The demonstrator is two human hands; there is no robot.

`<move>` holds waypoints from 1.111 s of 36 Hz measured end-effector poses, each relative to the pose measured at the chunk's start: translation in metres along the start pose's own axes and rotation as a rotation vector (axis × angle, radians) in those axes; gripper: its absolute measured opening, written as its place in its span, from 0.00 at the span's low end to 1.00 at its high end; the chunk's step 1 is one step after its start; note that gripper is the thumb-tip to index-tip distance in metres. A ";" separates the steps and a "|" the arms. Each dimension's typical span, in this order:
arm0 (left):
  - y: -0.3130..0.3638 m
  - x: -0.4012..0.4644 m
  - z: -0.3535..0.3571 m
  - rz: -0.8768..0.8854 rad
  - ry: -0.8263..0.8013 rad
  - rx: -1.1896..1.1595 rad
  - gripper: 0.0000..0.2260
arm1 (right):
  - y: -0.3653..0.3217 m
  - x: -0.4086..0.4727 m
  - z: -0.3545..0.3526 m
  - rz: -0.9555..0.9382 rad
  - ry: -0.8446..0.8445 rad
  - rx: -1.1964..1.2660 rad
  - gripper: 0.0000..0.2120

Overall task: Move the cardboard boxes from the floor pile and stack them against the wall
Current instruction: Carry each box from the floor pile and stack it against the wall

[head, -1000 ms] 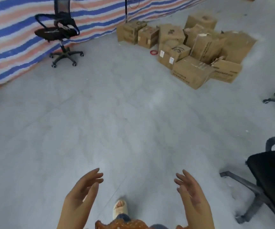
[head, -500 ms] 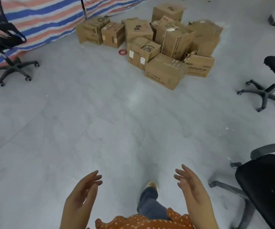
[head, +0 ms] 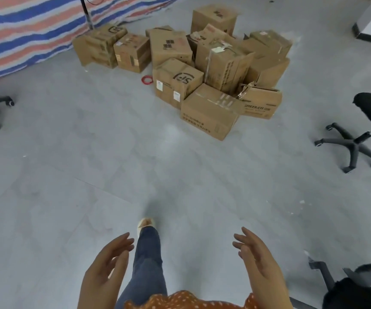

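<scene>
- The pile of brown cardboard boxes [head: 202, 70] lies on the grey floor [head: 91, 175] straight ahead of me, well apart from my hands and slightly to my right.
- My left hand [head: 106, 266] and right hand [head: 258, 262] hang open, palms facing each other, holding nothing.
- The nearest taped brown box [head: 210, 111] in that pile points one corner at me; my right hand looks marginally closer.
- All boxes appear closed; contents unseen.
- Beyond the pile hangs the striped tarpaulin wall [head: 35, 30].
</scene>
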State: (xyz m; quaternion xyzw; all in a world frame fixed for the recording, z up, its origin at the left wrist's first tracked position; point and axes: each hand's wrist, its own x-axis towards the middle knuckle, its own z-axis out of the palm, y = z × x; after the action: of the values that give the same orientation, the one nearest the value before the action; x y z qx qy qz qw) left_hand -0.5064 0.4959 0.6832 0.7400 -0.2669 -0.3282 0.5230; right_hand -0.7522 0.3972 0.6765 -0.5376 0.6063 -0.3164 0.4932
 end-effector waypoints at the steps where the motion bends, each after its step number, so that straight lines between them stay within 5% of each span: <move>1: 0.005 0.020 0.004 -0.001 -0.018 0.016 0.23 | -0.006 0.016 0.007 0.004 0.017 -0.003 0.20; 8: 0.059 0.187 0.012 0.056 -0.065 0.040 0.14 | -0.060 0.135 0.073 0.013 0.131 0.055 0.16; 14: 0.100 0.302 0.023 0.086 -0.140 0.059 0.20 | -0.116 0.220 0.113 0.043 0.163 0.033 0.24; 19: 0.115 0.363 0.052 0.047 -0.236 0.066 0.15 | -0.132 0.274 0.119 0.158 0.197 0.033 0.11; 24: 0.132 0.428 0.092 0.029 -0.245 0.097 0.14 | -0.144 0.342 0.114 0.189 0.215 0.008 0.39; 29: 0.156 0.488 0.153 0.047 -0.216 0.095 0.13 | -0.170 0.435 0.096 0.175 0.188 -0.046 0.14; 33: 0.181 0.530 0.205 0.047 -0.190 0.074 0.15 | -0.191 0.507 0.065 0.136 0.227 -0.018 0.16; 36: 0.200 0.558 0.244 0.066 -0.168 0.066 0.19 | -0.197 0.554 0.044 0.112 0.220 0.006 0.08; 40: 0.217 0.584 0.283 0.042 -0.203 0.097 0.15 | -0.195 0.600 0.025 0.130 0.168 -0.027 0.14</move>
State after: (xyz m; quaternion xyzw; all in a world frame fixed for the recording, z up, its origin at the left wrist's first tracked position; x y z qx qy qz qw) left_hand -0.3593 -0.1719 0.7011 0.7215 -0.3497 -0.3770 0.4637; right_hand -0.6240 -0.2212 0.6917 -0.4754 0.6832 -0.3194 0.4530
